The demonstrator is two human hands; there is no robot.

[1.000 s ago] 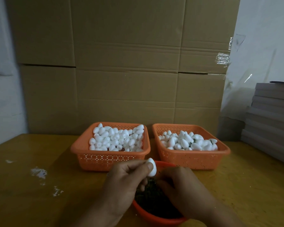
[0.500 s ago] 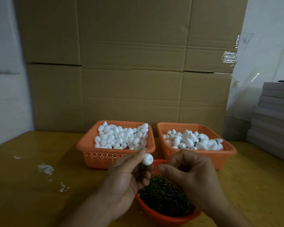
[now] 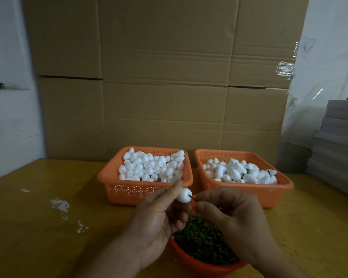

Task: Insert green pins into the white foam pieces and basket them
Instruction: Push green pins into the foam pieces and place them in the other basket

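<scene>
My left hand (image 3: 161, 215) pinches a white foam piece (image 3: 184, 195) up high so I can see its end. My right hand (image 3: 232, 215) pinches a green pin (image 3: 192, 198) with its tip touching the foam, ready to push in. The red bowl (image 3: 201, 264) of pins sits near me on the desk (image 3: 38, 233). The right basket (image 3: 247, 190) looks like it holds the pinned pieces, the left basket (image 3: 133, 192) plain ones.

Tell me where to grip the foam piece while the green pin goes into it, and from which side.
Grip the foam piece round its rounded body from the left, as the left hand does now, thumb on top and fingers beneath. That likely suits best because it leaves the right-facing end bare, where the right hand brings the green pin in sideways.
</scene>
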